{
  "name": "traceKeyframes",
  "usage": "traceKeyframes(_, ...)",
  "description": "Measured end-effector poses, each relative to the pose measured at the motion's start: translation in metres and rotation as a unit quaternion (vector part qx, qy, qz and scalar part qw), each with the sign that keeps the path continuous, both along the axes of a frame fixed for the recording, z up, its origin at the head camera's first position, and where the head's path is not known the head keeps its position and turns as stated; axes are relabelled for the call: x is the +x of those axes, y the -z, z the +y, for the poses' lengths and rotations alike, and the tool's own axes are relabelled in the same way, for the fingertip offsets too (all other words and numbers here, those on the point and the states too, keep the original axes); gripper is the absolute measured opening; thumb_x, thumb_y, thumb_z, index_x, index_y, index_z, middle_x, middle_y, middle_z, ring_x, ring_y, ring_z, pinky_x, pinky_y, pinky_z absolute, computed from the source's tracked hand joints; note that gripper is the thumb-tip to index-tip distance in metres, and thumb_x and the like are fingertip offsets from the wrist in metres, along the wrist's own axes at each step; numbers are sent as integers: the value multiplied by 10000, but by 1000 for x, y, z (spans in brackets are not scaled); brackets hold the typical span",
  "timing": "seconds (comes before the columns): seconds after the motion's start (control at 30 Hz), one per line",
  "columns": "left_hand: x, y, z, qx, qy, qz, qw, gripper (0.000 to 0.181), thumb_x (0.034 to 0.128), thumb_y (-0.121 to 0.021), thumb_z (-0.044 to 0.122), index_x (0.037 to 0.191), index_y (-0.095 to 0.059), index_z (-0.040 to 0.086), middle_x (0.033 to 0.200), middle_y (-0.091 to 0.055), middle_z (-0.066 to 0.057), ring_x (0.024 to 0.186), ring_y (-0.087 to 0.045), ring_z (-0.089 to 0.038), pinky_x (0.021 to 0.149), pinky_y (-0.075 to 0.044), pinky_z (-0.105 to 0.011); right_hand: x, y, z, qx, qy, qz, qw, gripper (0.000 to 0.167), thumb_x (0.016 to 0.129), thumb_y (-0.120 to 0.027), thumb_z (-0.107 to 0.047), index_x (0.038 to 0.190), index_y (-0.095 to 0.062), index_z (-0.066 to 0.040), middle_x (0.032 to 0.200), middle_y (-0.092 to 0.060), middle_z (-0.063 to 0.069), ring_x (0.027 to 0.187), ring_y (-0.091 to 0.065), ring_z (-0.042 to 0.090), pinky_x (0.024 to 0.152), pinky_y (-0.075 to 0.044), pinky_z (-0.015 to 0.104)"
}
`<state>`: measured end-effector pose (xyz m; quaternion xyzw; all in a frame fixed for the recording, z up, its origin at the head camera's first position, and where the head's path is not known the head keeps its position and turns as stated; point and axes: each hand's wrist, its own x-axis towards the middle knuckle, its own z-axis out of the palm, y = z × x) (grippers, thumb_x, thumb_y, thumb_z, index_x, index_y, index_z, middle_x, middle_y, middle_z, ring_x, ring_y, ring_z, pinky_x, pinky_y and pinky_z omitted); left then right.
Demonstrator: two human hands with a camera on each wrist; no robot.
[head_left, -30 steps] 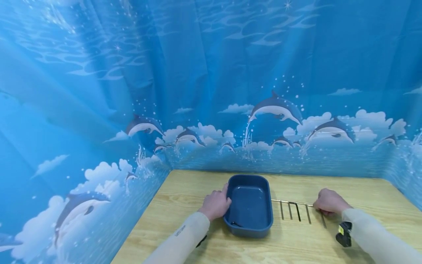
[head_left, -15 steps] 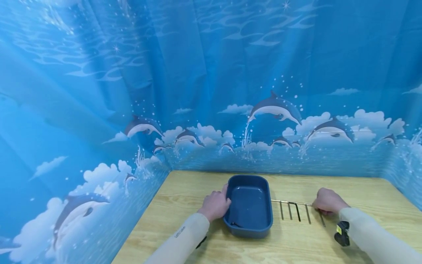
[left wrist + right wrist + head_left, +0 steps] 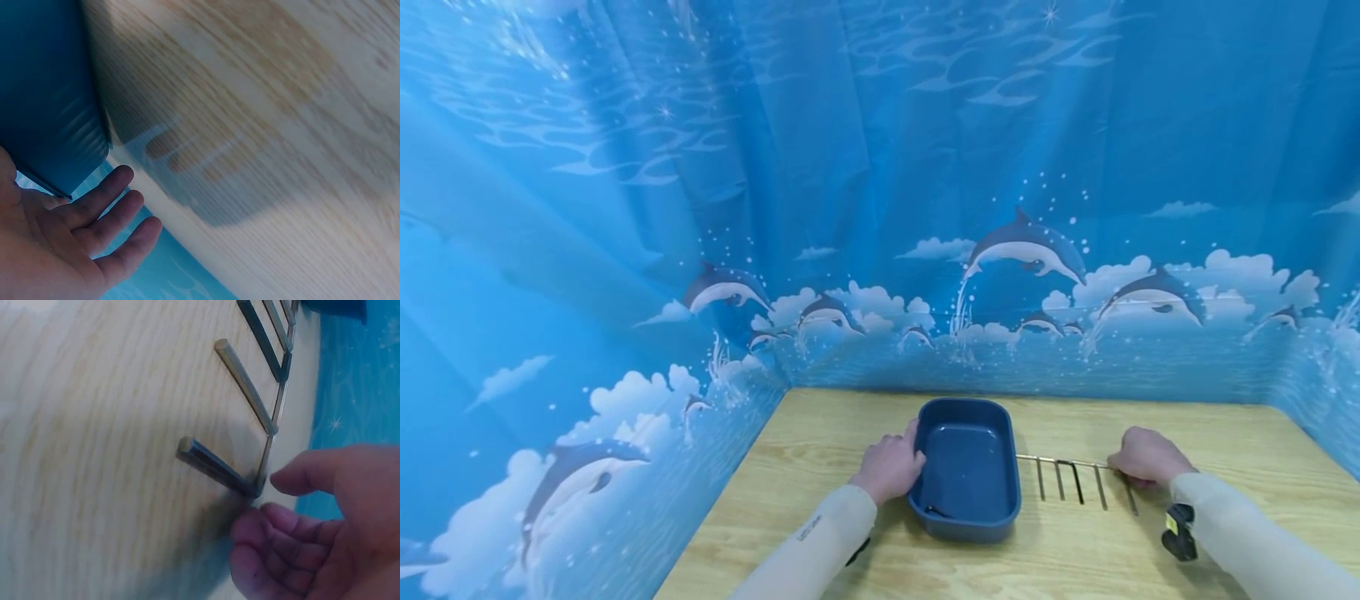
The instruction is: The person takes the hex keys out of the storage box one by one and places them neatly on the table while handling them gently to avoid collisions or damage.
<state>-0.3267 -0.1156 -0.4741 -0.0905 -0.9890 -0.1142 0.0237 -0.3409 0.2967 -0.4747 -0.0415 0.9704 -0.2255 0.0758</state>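
Note:
A dark blue rectangular plastic box point(image 3: 966, 528) stands on the table. My left hand point(image 3: 889, 467) holds its left wall, thumb at the rim and index finger along the outside. In the left wrist view, the other fingers point(image 3: 115, 237) stretch loosely beside the box. Right of the box, several L-shaped hex keys lie in a row, short arms end to end along the back. A black hex key point(image 3: 1078, 483) lies mid-row. My right hand point(image 3: 1150, 458) has thumb and fingertips around the bend of the rightmost hex key point(image 3: 215, 464); the exact contact is unclear.
A small black piece point(image 3: 936, 510) lies inside the box near its front left corner. The wood-grain table point(image 3: 820, 425) meets a blue dolphin-print curtain point(image 3: 880, 358) at the back and sides. Black wrist cameras are strapped to both sleeves.
My right hand has shifted slightly left, and the rightmost hex key with it. My left hand and the box have stayed in place.

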Motion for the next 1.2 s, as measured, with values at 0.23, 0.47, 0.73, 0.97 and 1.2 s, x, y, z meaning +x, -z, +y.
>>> traceKeyframes(0.23,1,0,0,-42,9,38,10000,583,1032,-476,334,1573,-339,164,1251,-685,-130,1144,-641,-303,904,-522,-537,5,-20,-26,244,-196,459,9985,393,908,-593,-215,551,-431,-198,496,-283,-86,453,-255,81,475,-276,275)
traceKeyframes(0.47,1,-4,2,-91,41,64,9999,580,1034,-476,340,1573,-342,174,1232,-693,-128,1132,-648,-301,876,-533,-522,10,-44,-75,302,-513,646,9961,353,902,-629,-188,613,-428,-177,528,-260,-77,491,-200,92,498,-236,285)
traceKeyframes(0.73,3,-5,1,-112,2,63,9999,583,1027,-483,331,1569,-347,168,1199,-701,-129,1094,-661,-296,865,-537,-513,16,-63,-127,417,-824,779,9927,417,874,-658,-203,548,-397,-202,506,-259,-85,476,-213,91,494,-230,270)
traceKeyframes(0.97,1,-5,1,-156,4,59,9999,587,1028,-485,331,1573,-339,168,1207,-697,-131,1099,-659,-299,853,-538,-516,21,-76,-167,493,-1365,476,9883,499,896,-696,-218,521,-368,-196,500,-229,-76,480,-178,108,503,-213,281)
traceKeyframes(1.2,1,-3,1,-247,4,41,9997,582,1035,-486,350,1571,-343,171,1207,-696,-130,1108,-655,-298,834,-542,-511,18,-79,-200,743,-1906,215,9786,482,898,-706,-225,517,-413,-193,469,-257,-84,437,-226,101,484,-252,280)
